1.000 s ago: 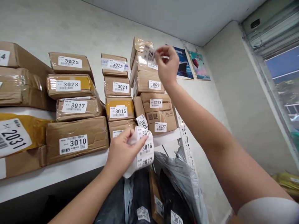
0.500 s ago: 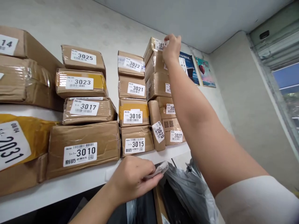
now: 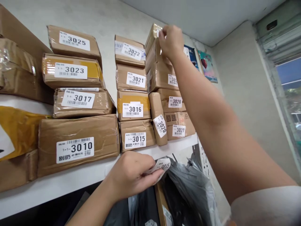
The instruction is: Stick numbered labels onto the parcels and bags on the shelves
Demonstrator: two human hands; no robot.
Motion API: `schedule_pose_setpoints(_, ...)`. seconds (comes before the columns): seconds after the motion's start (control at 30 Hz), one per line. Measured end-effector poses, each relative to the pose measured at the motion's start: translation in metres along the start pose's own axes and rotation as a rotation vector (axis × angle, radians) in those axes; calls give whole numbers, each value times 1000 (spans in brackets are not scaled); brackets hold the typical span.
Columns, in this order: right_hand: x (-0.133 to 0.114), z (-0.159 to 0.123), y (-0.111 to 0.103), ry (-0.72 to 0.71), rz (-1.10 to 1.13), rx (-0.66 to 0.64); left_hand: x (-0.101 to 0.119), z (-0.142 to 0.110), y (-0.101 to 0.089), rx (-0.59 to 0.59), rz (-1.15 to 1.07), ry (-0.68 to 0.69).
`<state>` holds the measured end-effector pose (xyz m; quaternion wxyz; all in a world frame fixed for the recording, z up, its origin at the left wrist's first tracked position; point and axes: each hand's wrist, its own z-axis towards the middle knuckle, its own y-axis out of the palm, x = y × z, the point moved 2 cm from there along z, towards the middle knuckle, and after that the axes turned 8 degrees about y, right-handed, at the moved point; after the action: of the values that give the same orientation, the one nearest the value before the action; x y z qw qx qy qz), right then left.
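Note:
My left hand (image 3: 135, 175) is closed below the shelf's front edge, pinching a white printed label slip (image 3: 162, 164) between thumb and fingers. Raised high, my right hand (image 3: 172, 40) is at the front of the top cardboard box (image 3: 151, 35) in the right-hand stack. Its fingers are curled together over the white label on that box, hiding most of it. What they pinch, if anything, cannot be made out. Under that box sit more cardboard boxes, among them the box labelled 3028 (image 3: 164, 99) and the box labelled 3027 (image 3: 190, 125).
Stacks of labelled boxes stand on the white shelf (image 3: 77, 182), including the box marked 3010 (image 3: 50, 141) and the box marked 3022 (image 3: 118, 47). Grey plastic bags (image 3: 195, 185) bulge out beneath it. Colourful posters (image 3: 208, 66) hang on the wall, with a window (image 3: 290, 81) at right.
The view has shifted a little, so most boxes appear higher. My right hand now covers the 3031 label that showed before. The slip in my left hand has turned, showing more of its printed face.

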<state>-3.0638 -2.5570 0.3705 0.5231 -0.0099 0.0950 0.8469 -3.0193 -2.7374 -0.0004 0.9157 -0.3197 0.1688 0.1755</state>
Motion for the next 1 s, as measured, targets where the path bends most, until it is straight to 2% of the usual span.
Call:
schedule_pose_setpoints(0.07, -6, -32, -16, -137, 188, 87, 1, 1, 0, 5, 5, -14)
schedule_pose_setpoints(0.1, -10, -57, -30, -269, 351, 132, 1, 2, -1, 3, 4, -22)
schedule_pose_setpoints(0.17, -14, -121, -63, -450, 632, 78, 0, 4, -1, -2, 2, -35)
schedule_pose_setpoints(0.2, -13, -156, -81, -460, 688, -59, 0, 5, -2, -2, -1, -46)
schedule_pose_setpoints(0.3, 1, -260, -128, -440, 649, -566, 5, 8, -3, 3, -53, -127)
schedule_pose_setpoints(0.33, 8, -290, -141, -365, 660, -690, 9, 9, -3, 9, -116, -194)
schedule_pose_setpoints(0.4, 23, -337, -160, -122, 701, -873, 25, 10, 2, 38, -306, -384)
schedule_pose_setpoints(0.47, 33, -372, -173, 141, 789, -961, 52, 8, 16, 68, -491, -566)
schedule_pose_setpoints(0.6, 35, -426, -196, 543, 1035, -915, 118, -13, 56, 130, -614, -758)
schedule_pose_setpoints(0.77, 32, -504, -214, 954, 1206, -914, 182, -74, 100, 239, -561, -1000)
schedule_pose_setpoints(0.83, 33, -544, -218, 1116, 1228, -959, 204, -102, 113, 185, -499, -1007)
schedule_pose_setpoints(0.9, 38, -587, -226, 1252, 1197, -984, 225, -131, 122, 67, -477, -976)
schedule_pose_setpoints(1.0, 57, -642, -247, 1440, 1122, -963, 245, -173, 128, -54, -485, -999)
